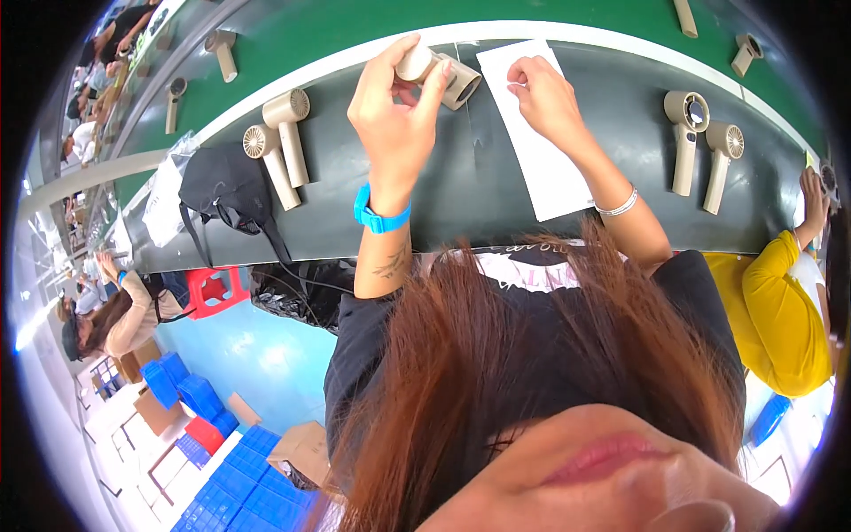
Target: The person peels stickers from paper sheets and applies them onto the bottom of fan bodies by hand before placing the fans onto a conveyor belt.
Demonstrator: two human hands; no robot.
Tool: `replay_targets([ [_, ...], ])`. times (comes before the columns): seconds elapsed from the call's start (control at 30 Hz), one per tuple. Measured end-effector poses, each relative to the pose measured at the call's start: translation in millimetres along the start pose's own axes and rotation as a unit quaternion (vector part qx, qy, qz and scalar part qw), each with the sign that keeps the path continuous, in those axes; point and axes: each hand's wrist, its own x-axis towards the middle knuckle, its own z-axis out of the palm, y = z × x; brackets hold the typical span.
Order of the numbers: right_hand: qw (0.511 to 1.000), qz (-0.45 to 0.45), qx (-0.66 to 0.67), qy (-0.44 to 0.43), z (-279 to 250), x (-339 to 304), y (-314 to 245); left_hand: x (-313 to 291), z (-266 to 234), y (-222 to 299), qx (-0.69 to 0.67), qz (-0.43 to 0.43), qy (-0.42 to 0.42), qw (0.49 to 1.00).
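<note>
My left hand, with a blue band on its wrist, is closed around a beige handheld fan. Thumb and fingers grip its rounded pale end, and the other end points right, above the dark worktop. Over the upper part of a long white sheet is my right hand. Its fingers are curled and pinched together near the sheet's surface; whatever they hold, if anything, is hidden. The sheet lies at a slant on the dark worktop.
Two beige fans lie to the left beside a black backpack. On the right lie two more fans. Beyond a white edge strip runs a green belt carrying further fans. A co-worker in a yellow top sits at the right.
</note>
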Motion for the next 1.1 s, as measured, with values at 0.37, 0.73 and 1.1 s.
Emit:
replay_targets([
  [0.37, 1.000, -0.017, 0.016, 0.001, -7, -5, -5, -17, 4, -5, -0.194, -0.105, 0.004, 0.975],
  [0.73, 0.885, -0.035, 0.460, -0.068, -92, -16, -42, -34, 3, 29, -0.347, -0.206, -0.134, 0.905],
  [1.1, 0.915, -0.024, 0.401, -0.043, -94, -31, -73, -42, 9, 35, -0.438, -0.232, -0.158, 0.854],
])
